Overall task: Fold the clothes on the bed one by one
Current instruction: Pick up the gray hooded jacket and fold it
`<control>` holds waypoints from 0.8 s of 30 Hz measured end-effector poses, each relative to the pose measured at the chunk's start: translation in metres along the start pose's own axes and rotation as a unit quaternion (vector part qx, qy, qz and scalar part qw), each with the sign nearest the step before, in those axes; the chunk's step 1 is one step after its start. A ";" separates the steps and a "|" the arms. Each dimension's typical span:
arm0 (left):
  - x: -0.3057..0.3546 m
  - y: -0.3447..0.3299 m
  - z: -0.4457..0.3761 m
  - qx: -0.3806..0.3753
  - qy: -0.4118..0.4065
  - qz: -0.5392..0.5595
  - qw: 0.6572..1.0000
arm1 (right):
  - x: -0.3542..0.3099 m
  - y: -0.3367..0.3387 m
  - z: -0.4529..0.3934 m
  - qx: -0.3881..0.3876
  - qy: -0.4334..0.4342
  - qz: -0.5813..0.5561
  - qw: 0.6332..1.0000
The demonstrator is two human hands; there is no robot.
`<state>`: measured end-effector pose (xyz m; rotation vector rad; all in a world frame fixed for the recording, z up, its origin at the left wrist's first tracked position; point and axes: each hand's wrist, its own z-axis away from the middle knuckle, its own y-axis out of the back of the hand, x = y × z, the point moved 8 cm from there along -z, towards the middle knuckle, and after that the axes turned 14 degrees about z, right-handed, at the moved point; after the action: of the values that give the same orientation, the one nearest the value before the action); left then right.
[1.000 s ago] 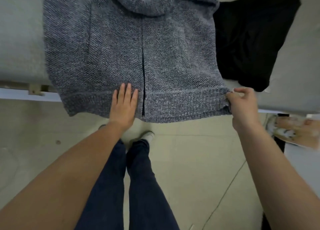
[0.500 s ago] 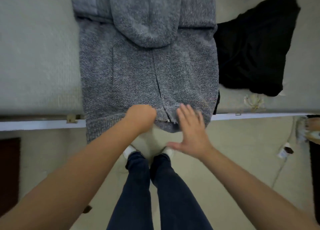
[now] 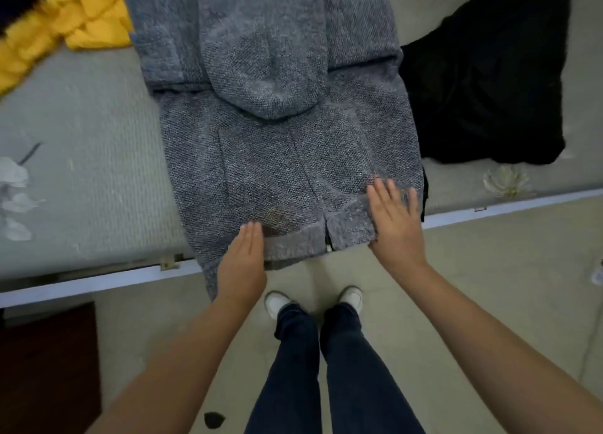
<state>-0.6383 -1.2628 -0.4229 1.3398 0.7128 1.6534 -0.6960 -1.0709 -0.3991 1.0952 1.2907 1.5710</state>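
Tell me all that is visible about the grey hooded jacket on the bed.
The grey hooded jacket looks like coarse, speckled knit. It lies flat on the bed, front up, hood turned down over the chest, sleeves folded in near the top. Its ribbed hem, with a front slit, hangs over the bed edge. The left hand lies flat on the hem; the right hand, fingers spread, is at the hem's right corner. A black garment lies against its right side.

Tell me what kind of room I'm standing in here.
Most likely a bedroom. A bed with a pale mattress and white frame edge runs across the view, and clothes lie on it: a grey hooded jacket, a black garment and a yellow one. Both hands are smoothing the jacket's hem.
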 end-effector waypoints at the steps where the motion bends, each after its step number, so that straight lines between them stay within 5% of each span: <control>1: -0.005 -0.004 0.004 -0.006 0.008 0.004 1.000 | 0.005 0.001 0.002 0.004 0.025 0.021 0.999; 4: -0.009 -0.007 0.010 -0.035 0.013 0.024 0.999 | 0.013 -0.004 0.002 -0.043 0.071 0.042 0.996; 9: -0.025 0.010 0.037 -0.026 -0.007 0.047 0.999 | -0.006 -0.043 0.034 -0.305 0.176 0.050 0.935; 14: -0.076 0.017 0.101 -0.089 0.142 0.087 0.982 | -0.042 -0.028 0.054 -0.369 0.241 0.050 0.896; 18: -0.077 0.031 0.141 -0.092 0.140 0.041 0.985 | -0.061 -0.015 0.084 -0.416 0.298 0.075 0.856; 21: -0.049 0.062 0.145 0.039 0.027 -0.014 0.999 | -0.056 0.002 0.077 -0.356 0.276 0.081 0.889; 24: -0.043 0.090 0.120 0.079 0.014 -0.058 0.995 | -0.042 0.045 0.037 -0.144 0.211 0.032 0.966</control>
<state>-0.5451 -1.3525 -0.3355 1.3595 0.9364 1.5513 -0.6504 -1.1069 -0.3560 0.6443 1.2483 2.0424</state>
